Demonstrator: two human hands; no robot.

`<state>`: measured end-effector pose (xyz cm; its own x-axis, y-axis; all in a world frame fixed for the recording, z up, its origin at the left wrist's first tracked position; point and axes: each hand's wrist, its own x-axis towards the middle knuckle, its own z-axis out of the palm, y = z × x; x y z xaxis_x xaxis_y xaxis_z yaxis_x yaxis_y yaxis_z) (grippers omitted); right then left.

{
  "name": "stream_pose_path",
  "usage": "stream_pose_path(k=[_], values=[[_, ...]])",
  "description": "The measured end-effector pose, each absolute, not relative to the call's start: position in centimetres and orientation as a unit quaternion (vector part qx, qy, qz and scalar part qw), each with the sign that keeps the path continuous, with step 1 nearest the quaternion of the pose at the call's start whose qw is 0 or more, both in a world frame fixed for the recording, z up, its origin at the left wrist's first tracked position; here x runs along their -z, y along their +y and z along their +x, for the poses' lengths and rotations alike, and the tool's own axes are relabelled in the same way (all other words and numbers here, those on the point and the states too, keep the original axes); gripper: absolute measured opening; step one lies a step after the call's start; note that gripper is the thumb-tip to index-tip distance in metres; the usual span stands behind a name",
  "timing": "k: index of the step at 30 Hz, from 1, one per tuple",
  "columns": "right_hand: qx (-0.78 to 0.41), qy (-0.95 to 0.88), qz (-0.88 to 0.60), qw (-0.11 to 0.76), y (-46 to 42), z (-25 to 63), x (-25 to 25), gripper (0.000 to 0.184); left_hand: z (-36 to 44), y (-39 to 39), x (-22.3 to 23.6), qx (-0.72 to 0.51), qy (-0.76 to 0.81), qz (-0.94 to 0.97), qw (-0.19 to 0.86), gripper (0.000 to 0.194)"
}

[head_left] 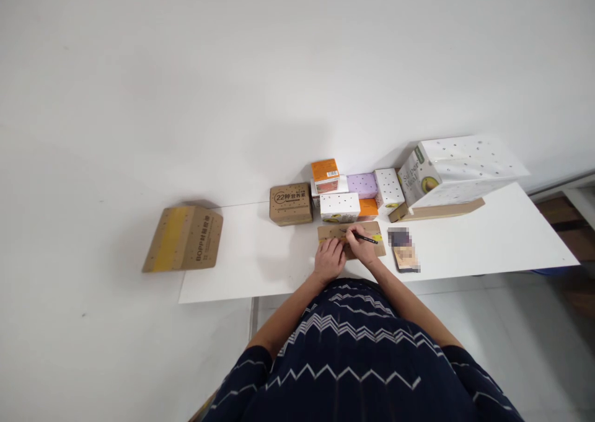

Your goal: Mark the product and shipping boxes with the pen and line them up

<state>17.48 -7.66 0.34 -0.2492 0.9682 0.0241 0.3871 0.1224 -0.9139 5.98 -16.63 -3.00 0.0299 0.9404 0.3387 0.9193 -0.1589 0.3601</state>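
Note:
A small brown cardboard box (pixel 375 228) with a strip of yellow tape lies on the white table in front of me. My left hand (pixel 331 258) rests on the near left part of this box, fingers laid over its top. Between the fingers of my right hand (pixel 362 246) is a black pen (pixel 369 238), slanting with its upper end to the right. The pen's tip points left, over the box's top near the tape; whether it touches the cardboard I cannot tell. Small dark marks dot the box.
A brown carton (pixel 290 205), an orange box (pixel 325 169), a purple box (pixel 362 185) and white boxes (pixel 340 204) stand along the wall. A large white box (pixel 465 165) is at right. A phone (pixel 404 250) lies nearby; a taped carton (pixel 186 239) overhangs the table's left end.

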Motion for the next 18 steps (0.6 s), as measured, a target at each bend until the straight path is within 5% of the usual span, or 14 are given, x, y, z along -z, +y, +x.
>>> stream_pose_path(k=[6,11,13,18], values=[[-0.526,-0.482,-0.525,0.464,-7.4,19.5,-1.3,0.023,5.9,-16.5,2.9,-0.276,0.64,0.717,0.022,0.036],[-0.424,-0.413,-0.607,0.53,-6.2,25.0,-1.0,0.026,5.9,-16.5,2.7,-0.302,0.638,0.708,0.025,0.035],[-0.383,-0.437,-0.669,0.464,-5.9,27.2,0.3,0.025,5.9,-16.5,2.8,-0.297,0.641,0.707,0.027,0.034],[-0.347,-0.613,-0.702,0.104,-6.0,29.4,4.4,0.02,5.8,-16.4,3.0,-0.268,0.649,0.712,0.018,0.034]])
